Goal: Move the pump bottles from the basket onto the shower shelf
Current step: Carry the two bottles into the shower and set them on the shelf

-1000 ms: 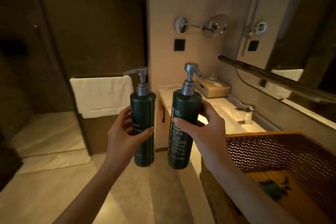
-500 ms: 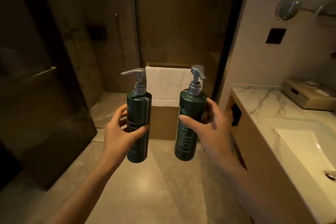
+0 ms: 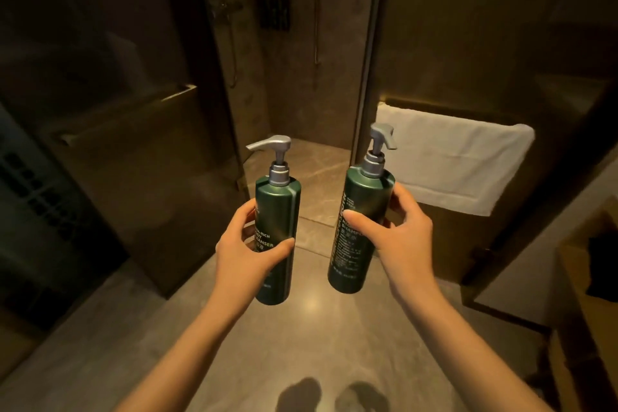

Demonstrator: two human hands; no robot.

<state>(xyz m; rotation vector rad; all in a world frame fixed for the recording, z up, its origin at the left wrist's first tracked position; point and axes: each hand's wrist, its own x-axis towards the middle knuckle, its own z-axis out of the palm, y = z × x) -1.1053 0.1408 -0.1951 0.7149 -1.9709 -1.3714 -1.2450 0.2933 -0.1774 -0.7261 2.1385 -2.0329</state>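
Observation:
I hold two dark green pump bottles with grey pump heads, both upright in front of me. My left hand (image 3: 247, 251) grips the body cleanser bottle (image 3: 279, 207) around its middle. My right hand (image 3: 398, 237) grips the shampoo bottle (image 3: 364, 197), which tilts slightly to the right. Both are held over the floor, facing the open shower stall (image 3: 301, 84). A dark wall rack (image 3: 275, 14) hangs inside the shower, far beyond the bottles. The basket is out of view.
A glass shower door (image 3: 127, 130) with a bar handle stands at the left. A white towel (image 3: 448, 160) hangs over a low partition at the right. The vanity edge (image 3: 582, 278) shows at far right. Beige tiled floor (image 3: 301, 344) lies below.
The view has swung left from the basket and sink toward the shower. The bottles stay in both hands and the shower entrance is now closer and centred.

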